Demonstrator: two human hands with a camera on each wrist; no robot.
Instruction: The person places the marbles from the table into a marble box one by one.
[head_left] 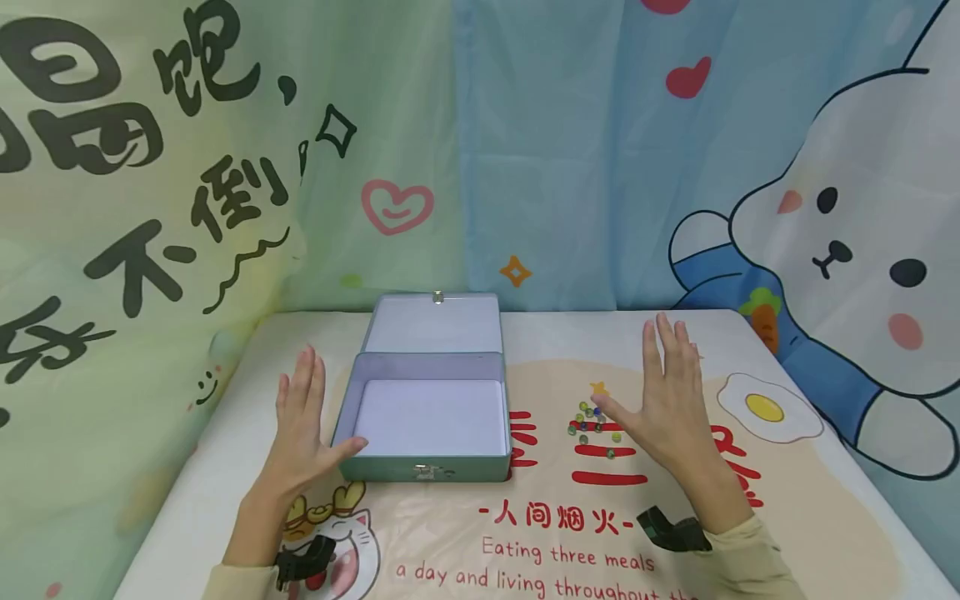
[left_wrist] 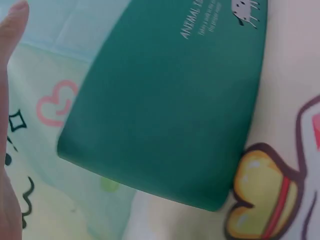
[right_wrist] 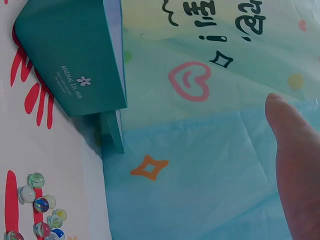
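Observation:
A green metal box [head_left: 424,469] with a white inside stands on the table, its hinged lid [head_left: 435,325] tipped back. In the head view nothing lies on its floor. My left hand [head_left: 300,433] is raised at the box's left side, fingers straight, thumb overlapping the front left corner. To the right, my right hand [head_left: 675,400] is held up with straight fingers and spread thumb. Several glass marbles [head_left: 597,427] lie in a loose cluster between the box and this hand. The right wrist view shows the marbles [right_wrist: 42,204] up close, clear with coloured swirls. Both hands hold nothing.
The tablecloth [head_left: 570,567] carries printed red strokes, lettering, a fried egg and a cat. Behind the table hangs a printed curtain [head_left: 540,167] with a large white cartoon animal at the right. Dark straps [head_left: 672,531] sit at the wrists.

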